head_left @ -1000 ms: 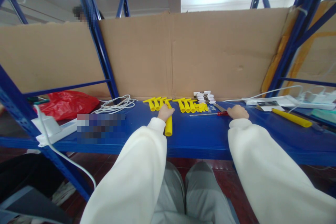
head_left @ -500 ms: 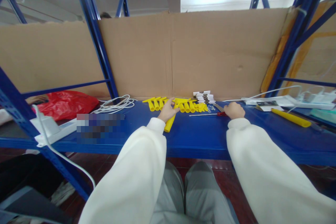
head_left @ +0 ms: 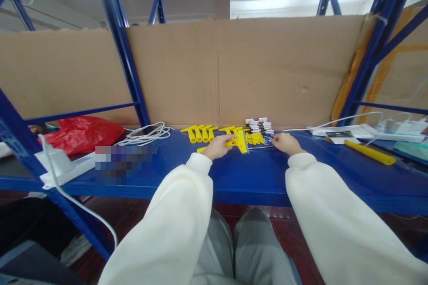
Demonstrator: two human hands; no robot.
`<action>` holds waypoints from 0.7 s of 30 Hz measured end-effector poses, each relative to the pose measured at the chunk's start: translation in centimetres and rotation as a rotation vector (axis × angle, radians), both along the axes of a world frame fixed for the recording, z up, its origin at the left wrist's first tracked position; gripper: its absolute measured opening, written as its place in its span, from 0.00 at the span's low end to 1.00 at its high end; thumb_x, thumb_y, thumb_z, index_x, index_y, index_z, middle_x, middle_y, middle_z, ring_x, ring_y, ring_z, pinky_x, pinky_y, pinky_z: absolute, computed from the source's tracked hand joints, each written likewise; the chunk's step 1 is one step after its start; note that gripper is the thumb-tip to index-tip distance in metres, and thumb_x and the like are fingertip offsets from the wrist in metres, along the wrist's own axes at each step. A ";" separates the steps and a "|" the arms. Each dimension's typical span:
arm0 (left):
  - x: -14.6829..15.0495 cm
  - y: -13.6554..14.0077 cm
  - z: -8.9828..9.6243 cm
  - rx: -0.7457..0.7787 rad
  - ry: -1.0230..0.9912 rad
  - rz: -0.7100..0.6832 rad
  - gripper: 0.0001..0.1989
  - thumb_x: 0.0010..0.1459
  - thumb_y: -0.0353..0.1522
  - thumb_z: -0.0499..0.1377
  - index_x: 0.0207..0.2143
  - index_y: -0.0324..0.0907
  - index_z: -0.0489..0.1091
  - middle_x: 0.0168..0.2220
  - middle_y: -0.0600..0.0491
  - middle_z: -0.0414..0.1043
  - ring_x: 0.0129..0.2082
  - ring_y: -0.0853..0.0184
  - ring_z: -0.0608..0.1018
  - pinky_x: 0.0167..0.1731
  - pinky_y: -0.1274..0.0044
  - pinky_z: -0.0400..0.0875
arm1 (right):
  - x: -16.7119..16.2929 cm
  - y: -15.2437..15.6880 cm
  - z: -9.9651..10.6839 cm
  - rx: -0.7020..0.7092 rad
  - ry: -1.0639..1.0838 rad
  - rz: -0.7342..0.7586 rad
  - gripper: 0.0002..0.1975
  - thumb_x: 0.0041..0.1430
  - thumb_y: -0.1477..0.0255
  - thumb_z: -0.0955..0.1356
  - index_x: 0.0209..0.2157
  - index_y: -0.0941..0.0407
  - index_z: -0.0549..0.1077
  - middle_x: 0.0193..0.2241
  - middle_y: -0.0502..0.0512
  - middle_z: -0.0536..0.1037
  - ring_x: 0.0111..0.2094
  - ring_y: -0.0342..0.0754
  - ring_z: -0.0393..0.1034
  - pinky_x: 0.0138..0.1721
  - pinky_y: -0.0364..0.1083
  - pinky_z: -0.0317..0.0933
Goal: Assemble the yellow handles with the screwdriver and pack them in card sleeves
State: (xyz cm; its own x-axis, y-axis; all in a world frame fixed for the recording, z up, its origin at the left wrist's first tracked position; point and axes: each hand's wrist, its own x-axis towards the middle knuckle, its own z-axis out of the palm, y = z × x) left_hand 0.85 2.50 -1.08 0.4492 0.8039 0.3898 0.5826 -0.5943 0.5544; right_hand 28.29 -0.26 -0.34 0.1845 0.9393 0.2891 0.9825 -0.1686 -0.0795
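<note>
My left hand (head_left: pixel 219 146) is closed around a yellow T-shaped scraper (head_left: pixel 241 141), its handle pointing left and its wide head turned to the right. My right hand (head_left: pixel 288 143) has its fingers pinched together by small pale parts (head_left: pixel 268 139), probably screws; what is in the fingers is hidden. A screwdriver (head_left: pixel 262 147) lies in front of these parts, partly covered. Further yellow T-shaped scrapers (head_left: pixel 202 133) stand in a row behind my left hand. Small yellow pieces (head_left: pixel 255 138) are heaped between my hands, with a stack of white-and-black pieces (head_left: pixel 259 125) behind them.
A cardboard panel (head_left: pixel 214 71) closes the back of the blue shelf (head_left: pixel 247 180). Coiled white cable (head_left: pixel 150 133), a power strip (head_left: pixel 72 167) and a red plastic bag (head_left: pixel 85 133) are on the left. To the right lie a yellow-handled tool (head_left: pixel 369 152) and another power strip (head_left: pixel 357 130).
My left hand has turned the scraper from pointing toward me to lying sideways, its head now right. My right hand has left the screwdriver handle and moved left to the small parts.
</note>
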 end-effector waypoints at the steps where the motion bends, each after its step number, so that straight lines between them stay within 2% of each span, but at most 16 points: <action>1: 0.0 -0.1 0.0 -0.010 0.016 0.013 0.25 0.54 0.21 0.62 0.56 0.41 0.74 0.54 0.47 0.77 0.56 0.62 0.77 0.58 0.74 0.67 | 0.0 0.0 -0.1 -0.009 -0.002 0.011 0.14 0.64 0.69 0.63 0.37 0.54 0.81 0.39 0.61 0.83 0.45 0.54 0.78 0.42 0.44 0.66; 8: -0.1 -0.1 0.0 -0.034 0.065 0.047 0.23 0.53 0.20 0.63 0.52 0.39 0.77 0.54 0.47 0.77 0.56 0.61 0.77 0.60 0.73 0.65 | 0.1 0.0 -0.2 -0.042 0.024 -0.046 0.14 0.63 0.70 0.64 0.41 0.56 0.81 0.43 0.64 0.82 0.47 0.56 0.77 0.44 0.48 0.67; 15: -0.2 0.0 -0.3 -0.026 0.046 0.050 0.23 0.52 0.20 0.63 0.50 0.42 0.78 0.53 0.49 0.78 0.56 0.61 0.77 0.61 0.71 0.65 | 0.2 0.2 -0.2 0.019 0.062 -0.040 0.11 0.61 0.72 0.65 0.36 0.55 0.81 0.41 0.63 0.82 0.46 0.56 0.77 0.43 0.47 0.68; 18: -0.1 0.1 -0.4 0.007 0.064 0.053 0.24 0.54 0.21 0.62 0.53 0.41 0.76 0.54 0.48 0.77 0.56 0.61 0.77 0.61 0.72 0.65 | -0.6 0.5 -0.4 0.097 0.223 0.105 0.09 0.60 0.73 0.66 0.32 0.57 0.79 0.35 0.61 0.82 0.39 0.52 0.77 0.37 0.44 0.67; 20: 0.0 0.1 -0.5 0.047 0.074 0.056 0.23 0.56 0.22 0.61 0.54 0.42 0.76 0.54 0.48 0.77 0.55 0.61 0.77 0.60 0.72 0.66 | -1.7 0.6 -0.6 0.090 0.472 0.277 0.09 0.60 0.70 0.66 0.30 0.57 0.77 0.27 0.57 0.81 0.28 0.46 0.74 0.27 0.41 0.64; 21: 0.0 0.2 -0.6 0.071 0.076 0.055 0.22 0.57 0.23 0.61 0.53 0.43 0.76 0.54 0.48 0.78 0.55 0.61 0.77 0.60 0.72 0.66 | -2.3 0.6 -0.6 0.042 0.624 0.362 0.10 0.60 0.68 0.66 0.29 0.57 0.76 0.24 0.55 0.79 0.22 0.43 0.69 0.22 0.40 0.61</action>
